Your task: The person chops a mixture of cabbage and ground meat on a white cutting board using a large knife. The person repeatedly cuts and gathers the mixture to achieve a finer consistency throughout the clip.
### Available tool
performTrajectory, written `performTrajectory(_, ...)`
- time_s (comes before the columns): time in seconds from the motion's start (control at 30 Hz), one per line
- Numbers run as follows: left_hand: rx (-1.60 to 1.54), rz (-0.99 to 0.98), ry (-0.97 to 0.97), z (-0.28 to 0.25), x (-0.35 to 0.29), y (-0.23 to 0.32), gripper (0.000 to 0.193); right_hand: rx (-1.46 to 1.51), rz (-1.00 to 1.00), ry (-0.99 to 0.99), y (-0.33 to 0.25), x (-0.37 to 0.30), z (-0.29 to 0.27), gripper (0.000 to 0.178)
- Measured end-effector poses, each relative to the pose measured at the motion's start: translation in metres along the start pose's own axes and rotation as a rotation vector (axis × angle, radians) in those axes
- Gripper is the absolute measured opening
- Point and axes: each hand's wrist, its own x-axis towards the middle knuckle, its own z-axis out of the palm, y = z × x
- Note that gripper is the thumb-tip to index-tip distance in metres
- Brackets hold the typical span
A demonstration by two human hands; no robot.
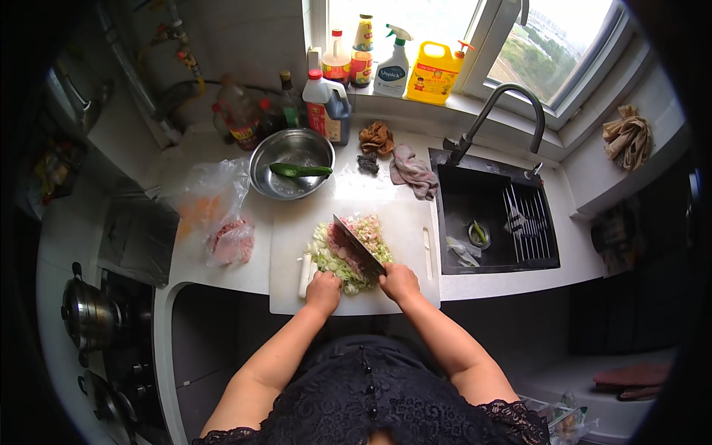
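The chopping setup is viewed from above, with both hands at the near half of a white cutting board (406,222). The right hand (399,283) is closed around the handle end of a broad-bladed cleaver (357,246); the handle itself is hidden by the fingers. The cleaver's long axis runs obliquely, from the right hand at the near right toward the far left, so that the blade lies over the chopped heap (367,230) of pale green and pinkish pieces at the middle of the board. From the right hand, the heap therefore lies forward and to the left. The left hand (324,293) has its fingers curled in at the heap's near left edge, just beside the pale stalks (305,274); whether it grips anything cannot be told. The right hand alone bears on the cleaver, while the left stands nearer the stalks. Beyond the board, a steel bowl (292,190) holds a long green vegetable (300,170); to the left lies a clear plastic bag (231,241) with pinkish contents.
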Motion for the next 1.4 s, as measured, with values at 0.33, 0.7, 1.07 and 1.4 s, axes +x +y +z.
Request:
performTrajectory(0.33, -0.003, 0.008, -0.006, 0.002, 0.000, -0.003, 0.002, -0.033, -0.013, -0.034, -0.005, -0.006, -0.004, 0.026)
performTrajectory(0.7, -0.003, 0.010, 0.003, 0.001, -0.001, -0.002, 0.001, 0.009, -0.062, -0.028, -0.011, -0.010, 0.001, 0.027)
performTrajectory(1.07, 0.000, 0.013, 0.014, 0.002, -0.003, -0.004, 0.001, -0.027, -0.065, -0.008, -0.018, -0.006, -0.006, 0.024)
performTrajectory(1.4, 0.022, 0.020, -0.007, -0.001, 0.002, -0.001, 0.003, 0.006, -0.091, -0.026, -0.014, -0.005, -0.004, 0.026)
